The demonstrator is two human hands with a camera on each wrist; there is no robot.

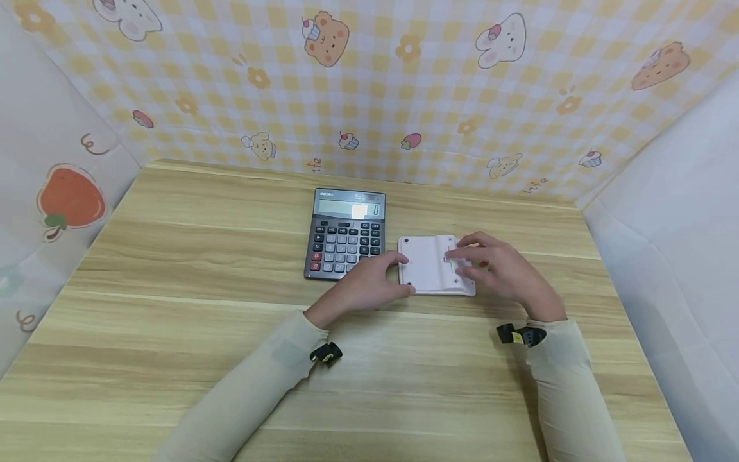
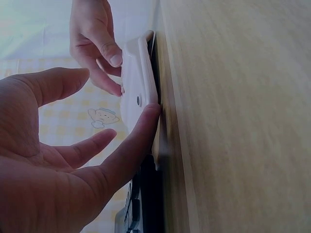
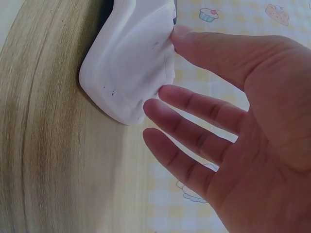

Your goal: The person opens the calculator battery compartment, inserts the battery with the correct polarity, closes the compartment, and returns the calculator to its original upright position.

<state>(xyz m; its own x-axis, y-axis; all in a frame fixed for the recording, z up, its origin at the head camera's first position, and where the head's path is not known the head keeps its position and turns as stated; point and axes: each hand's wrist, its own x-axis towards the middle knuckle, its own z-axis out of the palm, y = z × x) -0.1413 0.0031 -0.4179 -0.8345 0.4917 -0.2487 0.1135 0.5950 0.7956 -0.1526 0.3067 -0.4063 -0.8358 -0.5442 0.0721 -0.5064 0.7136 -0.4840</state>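
Note:
A pinkish-white flat device (image 1: pixel 427 266) lies with its back facing up on the wooden table, small dark spots near its corners and a raised band along its right part. At its left edge is my left hand (image 1: pixel 372 282), fingers spread; in the left wrist view one fingertip (image 2: pixel 151 110) touches the casing's edge. Over the raised band, my right hand (image 1: pixel 499 266) touches the device with its fingertips, the fingers apart and gently bent. Its thumb (image 3: pixel 209 46) meets the casing in the right wrist view. The device's front is hidden.
Left of the white device, a grey calculator (image 1: pixel 344 231) lies face up, its display showing 0; my left hand overlaps its lower right corner in the head view. A yellow checked cloth (image 1: pixel 369 96) with cartoon prints hangs behind the wooden table (image 1: pixel 190 256).

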